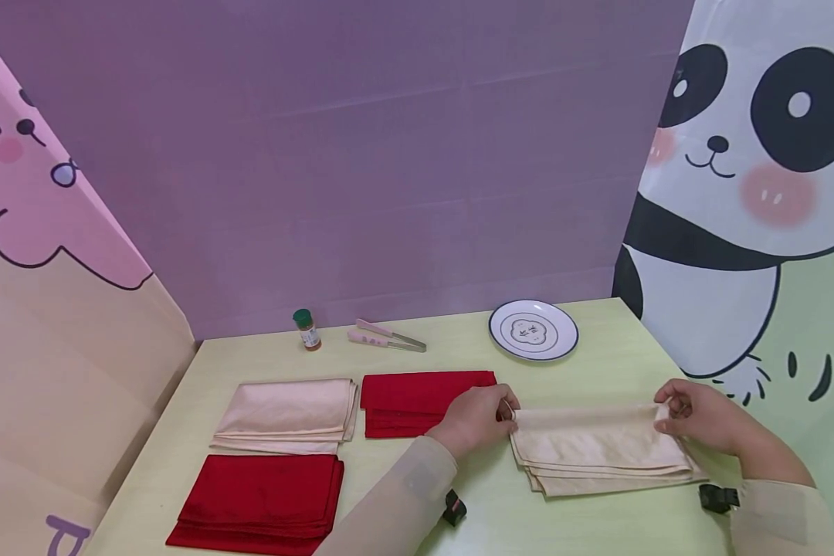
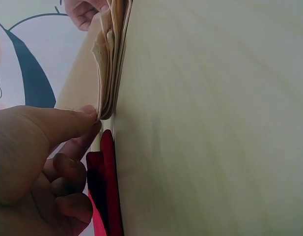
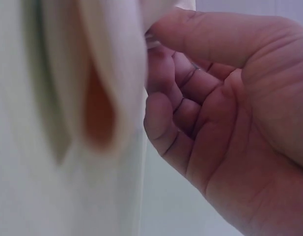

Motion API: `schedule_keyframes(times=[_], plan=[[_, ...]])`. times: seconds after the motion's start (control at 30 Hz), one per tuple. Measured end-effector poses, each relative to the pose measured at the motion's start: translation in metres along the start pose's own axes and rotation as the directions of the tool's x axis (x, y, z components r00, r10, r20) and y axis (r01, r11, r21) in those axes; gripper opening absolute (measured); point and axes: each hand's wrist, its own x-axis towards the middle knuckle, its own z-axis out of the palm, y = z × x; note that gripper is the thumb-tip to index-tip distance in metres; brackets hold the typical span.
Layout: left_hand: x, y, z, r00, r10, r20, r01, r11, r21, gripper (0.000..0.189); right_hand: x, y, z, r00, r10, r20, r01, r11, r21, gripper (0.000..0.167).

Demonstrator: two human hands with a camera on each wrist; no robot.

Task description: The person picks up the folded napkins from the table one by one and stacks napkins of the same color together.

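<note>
A folded cream cloth [image 1: 598,452] lies in layers at the right of the table, between both hands. At its far left corner the left hand [image 1: 474,417] pinches the edge with thumb and forefinger; in the left wrist view the layers [image 2: 109,73] hang stacked at that fingertip. My right hand [image 1: 702,417] pinches the far right corner, and the right wrist view shows the cloth's looped fold [image 3: 104,98] blurred beside curled fingers. Partly behind the left hand is a folded red cloth [image 1: 424,390].
At the left lie a folded pale pink cloth [image 1: 288,413] and, nearer, another red cloth [image 1: 257,498]. Along the back stand a green-capped jar [image 1: 309,333], pink-handled tongs [image 1: 382,338] and a white plate [image 1: 533,351] with a blue rim. A purple backdrop [image 1: 403,170] rises behind the table.
</note>
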Motion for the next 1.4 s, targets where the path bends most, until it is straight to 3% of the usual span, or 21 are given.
schedule_keyframes(times=[0.27, 0.57, 0.97, 1.23, 1.4], plan=[[0.0001, -0.0004, -0.0009, 0.999, 0.014, -0.044, -0.013, 1.000, 0.012, 0.015, 0.0003, 0.0004, -0.0042, 1.000, 0.031, -0.004, -0.031, 0.999, -0.027, 0.042], [-0.0006, -0.0014, 0.0026, 0.999, -0.033, -0.041, 0.029, 0.993, -0.111, 0.014, -0.0037, -0.0016, -0.0042, 0.999, 0.031, -0.022, -0.032, 0.998, -0.052, 0.026], [-0.0032, 0.0012, 0.0017, 0.993, -0.104, -0.050, 0.089, 0.964, -0.250, 0.027, -0.0070, -0.0041, -0.0023, 0.999, -0.013, -0.048, 0.012, 1.000, -0.012, 0.024], [-0.0044, 0.0025, -0.0020, 0.988, -0.108, -0.113, 0.070, 0.953, -0.296, 0.028, -0.0035, -0.0028, -0.0075, 0.995, 0.065, -0.081, -0.065, 0.998, 0.005, 0.048], [-0.0048, 0.0027, -0.0021, 0.983, -0.077, -0.165, 0.027, 0.958, -0.286, 0.026, -0.0042, 0.0006, -0.0069, 0.990, 0.049, -0.129, -0.047, 0.999, 0.016, 0.042]])
